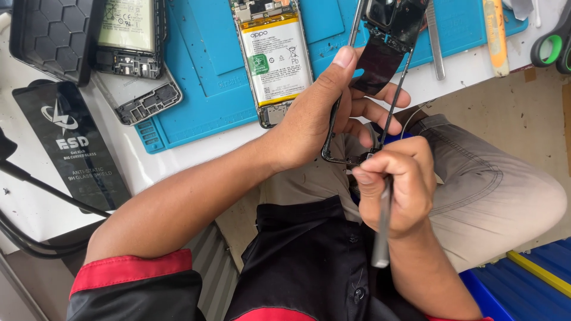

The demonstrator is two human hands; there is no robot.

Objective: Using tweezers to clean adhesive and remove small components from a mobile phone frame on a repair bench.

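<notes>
Blue mat (196,89): silicone work mat across the upper middle of the head view, on a white bench (35,202).
Phone frame (386,77): thin dark metal frame with a black panel hanging in it, held upright at centre right, above the lap.
Left hand (321,116): at frame centre, fingers curled round the frame's left rail, thumb pressed along its edge.
Right hand (401,184): just below the frame, fist closed tight on a grey metal tool (382,229), tip at the frame's lower corner.
Open phone (275,56): battery exposed, upper centre on the mat.
Black packet (71,145): flat, left edge.
Tweezers (435,41): upper right.
</notes>
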